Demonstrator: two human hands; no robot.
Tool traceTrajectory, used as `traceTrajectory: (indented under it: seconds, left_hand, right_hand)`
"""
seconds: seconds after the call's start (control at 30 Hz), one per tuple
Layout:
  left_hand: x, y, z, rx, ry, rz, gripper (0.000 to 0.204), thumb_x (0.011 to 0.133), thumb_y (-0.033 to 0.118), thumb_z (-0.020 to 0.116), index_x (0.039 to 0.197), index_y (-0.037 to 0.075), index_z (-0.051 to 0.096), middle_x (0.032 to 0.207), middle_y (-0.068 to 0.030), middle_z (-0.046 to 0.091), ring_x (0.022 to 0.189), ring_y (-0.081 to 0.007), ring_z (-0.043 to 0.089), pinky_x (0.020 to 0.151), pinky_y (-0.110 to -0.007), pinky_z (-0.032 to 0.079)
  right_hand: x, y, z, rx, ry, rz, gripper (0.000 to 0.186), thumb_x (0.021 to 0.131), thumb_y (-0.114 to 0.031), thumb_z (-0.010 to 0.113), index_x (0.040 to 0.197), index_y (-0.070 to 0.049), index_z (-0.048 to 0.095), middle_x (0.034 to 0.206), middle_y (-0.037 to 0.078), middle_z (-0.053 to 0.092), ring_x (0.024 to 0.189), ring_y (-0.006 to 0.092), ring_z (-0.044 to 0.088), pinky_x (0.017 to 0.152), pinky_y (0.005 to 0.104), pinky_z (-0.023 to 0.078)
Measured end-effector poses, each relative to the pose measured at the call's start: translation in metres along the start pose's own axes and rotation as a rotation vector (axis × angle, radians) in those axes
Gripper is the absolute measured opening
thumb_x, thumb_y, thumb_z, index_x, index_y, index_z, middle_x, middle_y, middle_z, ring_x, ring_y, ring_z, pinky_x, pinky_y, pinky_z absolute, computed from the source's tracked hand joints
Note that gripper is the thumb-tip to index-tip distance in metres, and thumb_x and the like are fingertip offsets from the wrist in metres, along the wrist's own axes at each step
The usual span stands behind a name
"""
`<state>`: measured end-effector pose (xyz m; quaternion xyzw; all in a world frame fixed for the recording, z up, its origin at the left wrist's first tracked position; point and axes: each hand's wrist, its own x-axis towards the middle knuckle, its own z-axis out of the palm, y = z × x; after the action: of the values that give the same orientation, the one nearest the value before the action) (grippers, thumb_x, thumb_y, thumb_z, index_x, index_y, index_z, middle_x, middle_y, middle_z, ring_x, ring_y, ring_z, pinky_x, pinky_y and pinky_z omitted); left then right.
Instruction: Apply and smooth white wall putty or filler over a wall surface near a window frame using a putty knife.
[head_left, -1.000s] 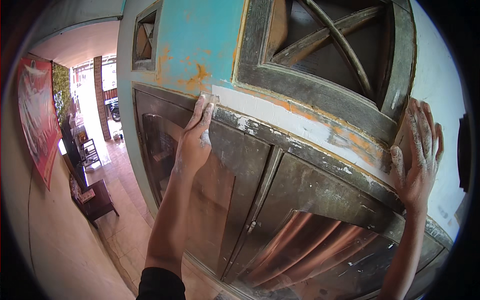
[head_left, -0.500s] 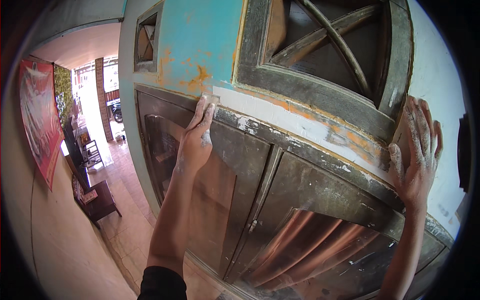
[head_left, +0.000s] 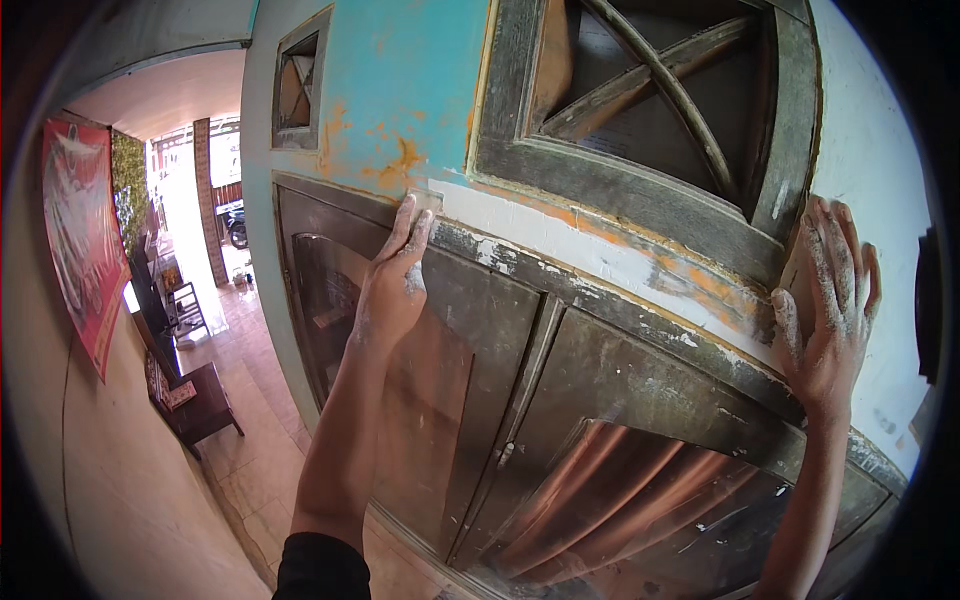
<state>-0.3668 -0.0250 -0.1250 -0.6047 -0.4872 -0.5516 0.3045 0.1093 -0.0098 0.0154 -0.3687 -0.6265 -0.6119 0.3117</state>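
My left hand [head_left: 393, 285], dusted white, is raised to the wall with two fingers stretched up and pressing a small flat greyish piece [head_left: 424, 199]. That piece lies against the left end of a smooth white strip [head_left: 540, 226], which looks like filler, just above the dark wooden door frame [head_left: 610, 292]. Its exact kind I cannot make out. My right hand [head_left: 833, 305] rests with spread, white-dusted fingers on the pale wall, beside the lower right corner of a weathered wooden vent frame [head_left: 630, 188]. Nothing shows clearly in that hand.
Below are dark wooden doors [head_left: 640, 365] with glazed panels and a brown curtain [head_left: 600, 490] behind one. Turquoise wall [head_left: 400, 80] with orange patches lies above. To the left, a passage holds a dark table [head_left: 205, 400]; a red banner [head_left: 85, 240] hangs there.
Hardly anything differs. The view has shifted slightly; my left hand keeps the flat piece at the strip's left end, and my right hand stays on the wall.
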Motion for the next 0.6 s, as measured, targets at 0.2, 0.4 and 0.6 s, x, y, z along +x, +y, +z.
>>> traceTrajectory:
  seconds: [0.2,0.4,0.6]
  left_hand:
    - [0.003,-0.001,0.003,-0.001,0.001,0.002,0.074,0.079,-0.019,0.051,0.150,0.004,0.055,0.165,-0.0188,0.039,0.148,-0.0385,0.044,0.117,-0.043,0.045]
    - [0.008,-0.004,0.003,0.003,0.009,0.038,0.073,0.080,-0.018,0.053,0.149,0.004,0.055,0.165,-0.0191,0.039,0.149,-0.0388,0.042,0.116,-0.043,0.045]
    - [0.003,-0.008,0.001,0.025,0.003,0.023,0.071,0.080,-0.018,0.053,0.148,0.003,0.056,0.166,-0.0189,0.038,0.149,-0.0391,0.041,0.118,-0.044,0.043]
  right_hand:
    - [0.002,-0.002,-0.003,-0.011,-0.024,0.010,0.065,0.099,-0.042,0.060,0.159,-0.019,0.046,0.167,0.005,0.041,0.158,0.0250,0.029,0.132,0.0513,0.013]
    - [0.002,-0.002,-0.002,0.037,0.000,0.006,0.066,0.096,-0.035,0.067,0.158,-0.021,0.048,0.166,0.004,0.042,0.158,0.0248,0.030,0.132,0.0523,0.015]
    - [0.003,-0.005,0.002,0.054,0.010,-0.001,0.065,0.096,-0.035,0.066,0.157,-0.020,0.049,0.166,0.004,0.042,0.158,0.0243,0.029,0.131,0.0529,0.014]
